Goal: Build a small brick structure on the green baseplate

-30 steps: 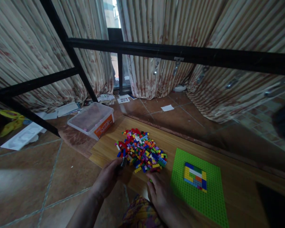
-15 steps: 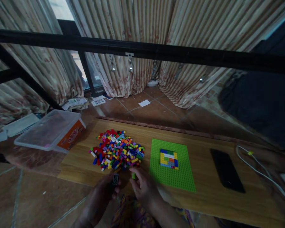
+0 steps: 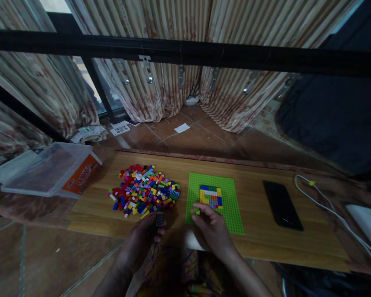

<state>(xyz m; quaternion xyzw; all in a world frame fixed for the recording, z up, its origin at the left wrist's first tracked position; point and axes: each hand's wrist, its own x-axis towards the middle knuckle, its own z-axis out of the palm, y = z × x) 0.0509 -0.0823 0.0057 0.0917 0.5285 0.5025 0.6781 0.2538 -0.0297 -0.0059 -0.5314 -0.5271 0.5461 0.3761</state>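
Observation:
My left hand (image 3: 140, 237) is closed on a black toy brick (image 3: 159, 219), whose hollow underside faces me, just in front of the brick pile. Between the thumb and fingers of my right hand (image 3: 214, 229) is a small lime-green brick (image 3: 197, 211). That hand hovers over the near left part of the green baseplate (image 3: 231, 220). A flat square of mixed bricks (image 3: 210, 192) in blue, yellow, white, orange and other colours is fixed on the plate. My right fingers partly cover its lower left corner. A heap of loose coloured bricks (image 3: 145, 189) lies left of the plate.
A clear plastic box (image 3: 36, 173) with an orange label stands at the table's left end. Right of the baseplate a black phone (image 3: 282, 205) lies on the wooden table (image 3: 253, 247). Beyond it are a white cable (image 3: 330, 205) and a white device (image 3: 365, 227). A dark rail (image 3: 173, 51) crosses behind.
My right hand has moved right with the lime-green brick, from beside the heap to over the baseplate. The left hand still holds the black brick. The whole view has shifted a little.

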